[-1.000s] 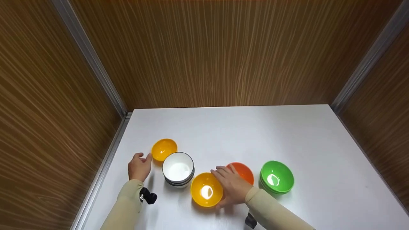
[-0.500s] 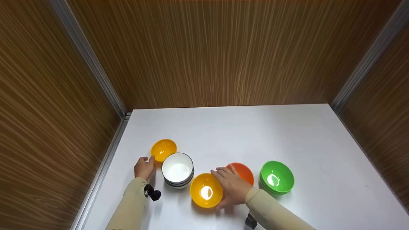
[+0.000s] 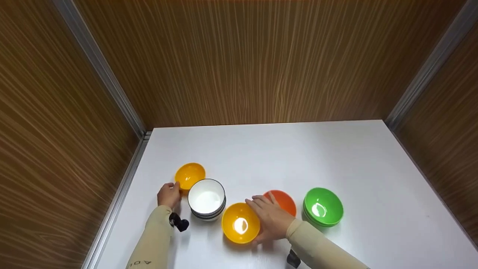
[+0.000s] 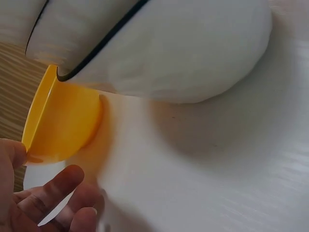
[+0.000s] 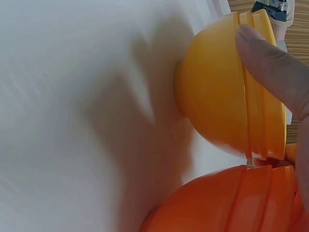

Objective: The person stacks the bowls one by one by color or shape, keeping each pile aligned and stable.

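Observation:
My left hand is at the near-left rim of a small yellow bowl. In the left wrist view, its thumb touches the rim of that yellow bowl, while the other fingers lie loosely bent just below its wall. My right hand grips a stack of nested yellow bowls from the right. Its thumb presses the outer wall near the rims, and its fingers reach to the far rim. Orange bowls sit right behind that hand, partly covered by it.
A stack of white bowls with dark rims stands between the two yellow groups. To the right are stacked green bowls. Wood-grain panels enclose the white table at the back and both sides.
My left hand has moved slightly right, and its thumb has come to the small yellow bowl's rim. The right hand keeps its place on the yellow stack.

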{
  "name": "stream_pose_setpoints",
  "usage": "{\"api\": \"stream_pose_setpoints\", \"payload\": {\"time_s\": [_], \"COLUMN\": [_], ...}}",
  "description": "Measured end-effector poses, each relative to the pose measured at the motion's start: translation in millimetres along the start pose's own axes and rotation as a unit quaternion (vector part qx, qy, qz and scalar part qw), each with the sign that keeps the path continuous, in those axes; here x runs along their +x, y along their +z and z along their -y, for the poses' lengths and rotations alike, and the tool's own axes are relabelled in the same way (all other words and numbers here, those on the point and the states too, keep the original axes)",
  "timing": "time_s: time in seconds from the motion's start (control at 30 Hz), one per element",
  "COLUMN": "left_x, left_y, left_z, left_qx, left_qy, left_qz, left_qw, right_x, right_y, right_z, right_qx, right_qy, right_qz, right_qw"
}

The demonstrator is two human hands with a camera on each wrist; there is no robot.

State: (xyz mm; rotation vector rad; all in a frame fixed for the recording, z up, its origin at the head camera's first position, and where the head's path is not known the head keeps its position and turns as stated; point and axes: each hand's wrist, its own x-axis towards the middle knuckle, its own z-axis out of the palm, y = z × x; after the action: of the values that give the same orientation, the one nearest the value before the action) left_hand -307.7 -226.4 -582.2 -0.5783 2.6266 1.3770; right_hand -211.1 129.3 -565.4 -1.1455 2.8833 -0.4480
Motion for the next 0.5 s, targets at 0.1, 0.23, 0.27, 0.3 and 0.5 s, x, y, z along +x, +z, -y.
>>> {"api": "stream_pose_setpoints", "payload": {"time_s": [0.1, 0.23, 0.27, 0.3, 0.5], "left_x": [0.5, 2.9, 3.3, 3.8, 4.2], "left_y": [1.2, 3.4, 3.7, 4.1, 2.6], "left_z": [-1.4, -1.8, -1.8, -1.5, -0.3], "left_qx": [-0.018, -0.020, -0.013, -0.006, -0.002], "left_qy": [-0.003, 0.009, 0.016, 0.021, 0.022], "left_qz": [0.005, -0.002, -0.007, -0.011, -0.014], "left_qw": [0.9998, 0.9998, 0.9998, 0.9997, 0.9997], "right_x": [0.1, -0.8, -1.2, -1.4, -1.2], "right_y": [0.7, 1.1, 1.1, 1.0, 0.6], "right_z": [0.4, -0.5, -0.8, -1.0, -0.2], "right_qx": [0.000, 0.005, 0.006, 0.007, 0.009], "right_qy": [-0.001, -0.006, -0.007, -0.009, -0.005], "right_qz": [-0.001, -0.006, -0.007, -0.008, -0.002], "right_qw": [1.000, 1.000, 1.000, 1.000, 1.000]}}
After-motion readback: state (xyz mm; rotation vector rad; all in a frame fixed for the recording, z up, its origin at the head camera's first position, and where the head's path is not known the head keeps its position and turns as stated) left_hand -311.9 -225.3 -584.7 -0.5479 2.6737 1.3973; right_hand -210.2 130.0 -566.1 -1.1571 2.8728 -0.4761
